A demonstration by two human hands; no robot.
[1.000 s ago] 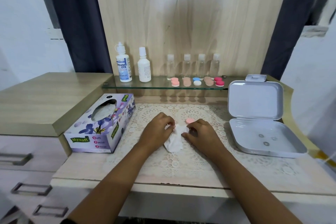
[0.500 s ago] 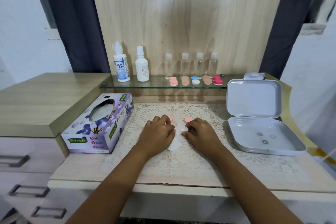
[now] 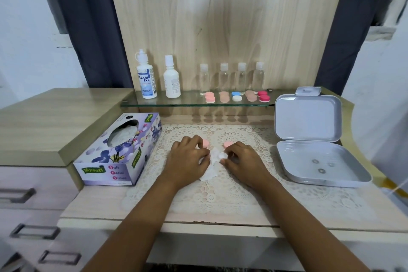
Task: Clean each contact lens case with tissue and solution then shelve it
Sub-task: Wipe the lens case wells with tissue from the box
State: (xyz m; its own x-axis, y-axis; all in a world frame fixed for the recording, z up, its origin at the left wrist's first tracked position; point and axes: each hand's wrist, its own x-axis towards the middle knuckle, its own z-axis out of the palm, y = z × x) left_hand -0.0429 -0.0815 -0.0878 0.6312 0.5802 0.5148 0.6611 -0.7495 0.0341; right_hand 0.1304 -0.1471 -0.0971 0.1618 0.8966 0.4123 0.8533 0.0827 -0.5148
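Head view: the white contact lens case (image 3: 223, 155) sits at the middle of the lace mat (image 3: 220, 194), pinched in the curled fingers of the right hand (image 3: 245, 162). The left hand (image 3: 187, 160), fingers bent together, grips the tissue (image 3: 208, 174) against it, and two pink caps (image 3: 205, 143) lie on the mat just behind the knuckles. Step in hand, by my reading: wiping the opened case; the next move calls for refitting both caps, then a lift to the glass shelf (image 3: 189, 100) behind the mat, beside the five shelved cases (image 3: 236, 96).

Forearms stretched forward, left hand (image 3: 187, 159) and right hand (image 3: 245, 161) knuckles up, fingers curled, pinching
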